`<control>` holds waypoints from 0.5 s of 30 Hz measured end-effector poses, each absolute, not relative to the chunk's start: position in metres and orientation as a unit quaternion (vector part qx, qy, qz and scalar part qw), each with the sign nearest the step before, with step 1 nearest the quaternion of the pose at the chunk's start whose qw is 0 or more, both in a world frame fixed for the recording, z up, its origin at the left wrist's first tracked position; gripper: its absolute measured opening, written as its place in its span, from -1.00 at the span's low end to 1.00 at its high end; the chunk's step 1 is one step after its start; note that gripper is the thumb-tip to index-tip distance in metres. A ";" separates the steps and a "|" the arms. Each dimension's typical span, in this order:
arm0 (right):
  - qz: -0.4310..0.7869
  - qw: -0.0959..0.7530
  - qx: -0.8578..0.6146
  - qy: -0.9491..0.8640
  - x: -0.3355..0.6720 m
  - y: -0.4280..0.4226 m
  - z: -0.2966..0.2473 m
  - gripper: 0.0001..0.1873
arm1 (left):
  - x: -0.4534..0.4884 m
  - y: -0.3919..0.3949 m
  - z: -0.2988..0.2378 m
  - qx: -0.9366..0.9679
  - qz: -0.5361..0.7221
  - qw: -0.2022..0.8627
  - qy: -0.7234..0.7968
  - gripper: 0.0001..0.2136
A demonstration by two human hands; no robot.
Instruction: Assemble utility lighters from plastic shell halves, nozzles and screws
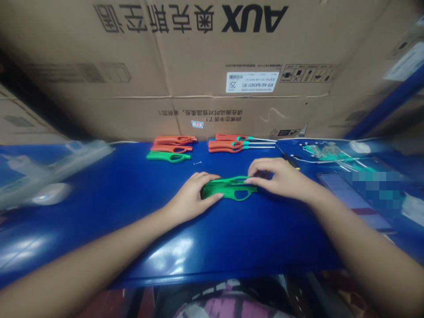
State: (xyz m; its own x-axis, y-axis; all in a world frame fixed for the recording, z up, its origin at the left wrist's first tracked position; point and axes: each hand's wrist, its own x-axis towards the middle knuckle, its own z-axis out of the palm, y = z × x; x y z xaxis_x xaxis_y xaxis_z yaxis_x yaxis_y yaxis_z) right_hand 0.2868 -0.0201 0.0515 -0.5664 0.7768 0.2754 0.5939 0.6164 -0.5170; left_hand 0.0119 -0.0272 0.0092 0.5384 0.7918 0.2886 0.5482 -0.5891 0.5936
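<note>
A green lighter casing (pixel 228 190) with a trigger loop lies sideways in front of me, its hollow side apparently facing up and dark inner parts showing along it. My left hand (pixel 190 198) is closed around its left end, thumb below and fingers above. At the upper right edge of the casing, my right hand (pixel 280 176) has thumb and fingertips pinched together; whatever sits between them is too small or hidden to name. Behind the casing lie orange lighter casings (pixel 170 149) and another green casing (pixel 165 156). Tiny white pieces (pixel 198 163) rest near them.
Orange lighters (pixel 225 146) with metal tubes lie at the back of the blue table (pixel 212 247). To the right are a screwdriver (pixel 291 162), a heap of teal parts and rods (pixel 327 152), and a phone (pixel 354 198). A printed cardboard sheet (pixel 185 79) stands behind.
</note>
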 end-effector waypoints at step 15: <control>0.271 0.084 -0.384 -0.879 0.291 -0.030 0.065 -0.74 | 0.003 -0.023 0.023 0.866 0.218 0.257 0.370 -0.67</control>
State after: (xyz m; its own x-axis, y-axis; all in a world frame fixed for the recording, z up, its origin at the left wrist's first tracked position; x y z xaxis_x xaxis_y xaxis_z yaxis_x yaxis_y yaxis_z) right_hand 0.2905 -0.0303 0.0654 -0.6916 0.7198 -0.0603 0.6286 0.5586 -0.5412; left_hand 0.0033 -0.0229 0.0226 0.6310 0.7528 0.1874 0.5285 -0.5940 0.6065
